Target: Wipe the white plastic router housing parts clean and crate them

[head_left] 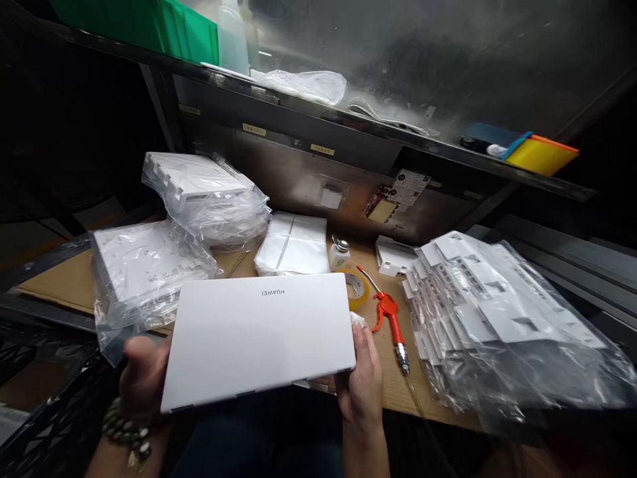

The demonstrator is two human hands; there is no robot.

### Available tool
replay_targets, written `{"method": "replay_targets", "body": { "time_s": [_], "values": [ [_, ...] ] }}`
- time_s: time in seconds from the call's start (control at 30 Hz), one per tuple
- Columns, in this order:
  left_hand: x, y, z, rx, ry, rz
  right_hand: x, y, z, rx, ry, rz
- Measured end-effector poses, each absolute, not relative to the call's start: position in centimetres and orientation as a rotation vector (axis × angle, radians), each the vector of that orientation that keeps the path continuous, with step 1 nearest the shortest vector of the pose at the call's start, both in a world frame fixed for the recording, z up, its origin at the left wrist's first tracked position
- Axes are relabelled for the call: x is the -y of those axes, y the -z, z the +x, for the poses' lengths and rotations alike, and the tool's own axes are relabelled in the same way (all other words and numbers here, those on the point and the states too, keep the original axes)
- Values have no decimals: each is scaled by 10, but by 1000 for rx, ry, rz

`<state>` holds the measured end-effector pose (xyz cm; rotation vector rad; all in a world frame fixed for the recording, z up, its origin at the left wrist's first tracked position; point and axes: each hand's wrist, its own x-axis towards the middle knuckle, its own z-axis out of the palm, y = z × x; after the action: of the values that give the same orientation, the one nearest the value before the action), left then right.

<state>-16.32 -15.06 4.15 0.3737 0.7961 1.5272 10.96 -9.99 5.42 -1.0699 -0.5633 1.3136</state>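
Observation:
A white plastic cover point(259, 335) with HUAWEI lettering, upside down from here, is held flat in front of me above the bench edge. My left hand point(142, 378) grips its left edge, slightly blurred, with the fingers hidden beneath. At the right edge, my right hand point(362, 375) has its fingers wrapped round the cover. A small piece of white cloth or tissue point(357, 319) shows at the right fingertips. Just beyond the cover lie a roll of yellow tape point(359, 292) and an orange air blow gun point(389, 312).
Bagged white plastic parts point(497, 312) are stacked at right, with more bagged parts point(204, 192) at left. Farther back are clear plastic bags point(293, 242), a pump bottle point(340, 253) and a small white housing point(395, 255). Above runs a metal shelf point(388, 131) with a green bin point(144, 30).

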Motion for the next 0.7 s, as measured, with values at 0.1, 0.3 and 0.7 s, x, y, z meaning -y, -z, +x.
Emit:
{"method": "replay_targets", "body": {
  "time_s": [0.1, 0.3, 0.7],
  "values": [
    [141, -69, -156, -1193, -1251, 549, 89, -47, 125, 818, -1195, -1028],
    [137, -90, -145, -1459, -1451, 1360, 74, -54, 158, 1007, -769, -1132],
    [126, -76, -156, -1199, -1317, 1947, 89, -95, 139, 1166, -776, -939]
  ]
}}
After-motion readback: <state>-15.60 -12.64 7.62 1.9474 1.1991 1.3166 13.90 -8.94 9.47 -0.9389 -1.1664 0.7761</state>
